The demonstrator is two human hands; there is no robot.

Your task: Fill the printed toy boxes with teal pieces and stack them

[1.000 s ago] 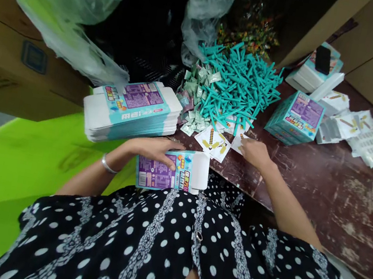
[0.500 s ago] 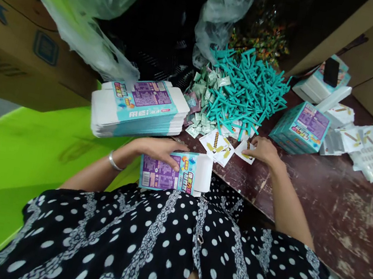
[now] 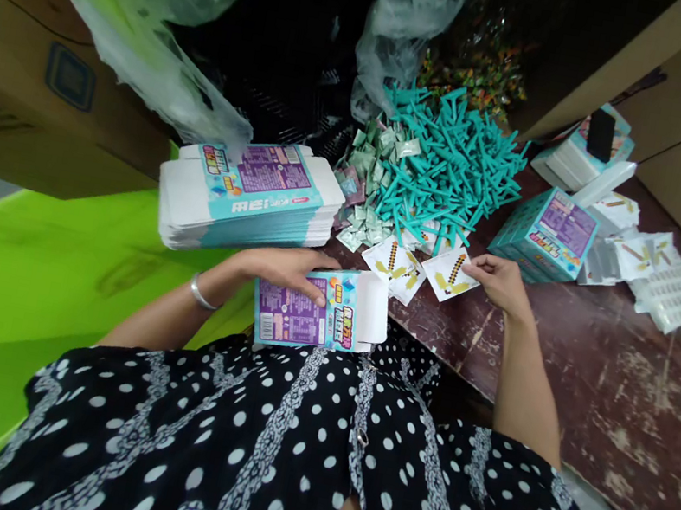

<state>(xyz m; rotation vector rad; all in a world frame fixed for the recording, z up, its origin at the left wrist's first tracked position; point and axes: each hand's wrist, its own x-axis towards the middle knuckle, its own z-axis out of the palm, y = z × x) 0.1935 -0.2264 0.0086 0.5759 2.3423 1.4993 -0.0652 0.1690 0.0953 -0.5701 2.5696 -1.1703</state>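
My left hand grips a flattish teal-and-purple printed carton against my front, thumb on its face. The carton's white end flap points right. Between the thumb and fingers of my right hand is the edge of a white card printed with a pickaxe. More pickaxe cards lie just left of it, at the table's edge. Behind them spreads a heap of teal plastic sticks, with small pale green sachets along its left side.
A stack of flat cartons stands at left, by a large cardboard box. To the right on the worn table are made-up boxes, a phone, white packets and a sticker sheet. Plastic film hangs behind.
My right hand has drawn the pickaxe card into fuller view and moved slightly right and down. My left hand still holds the carton in nearly the same place.
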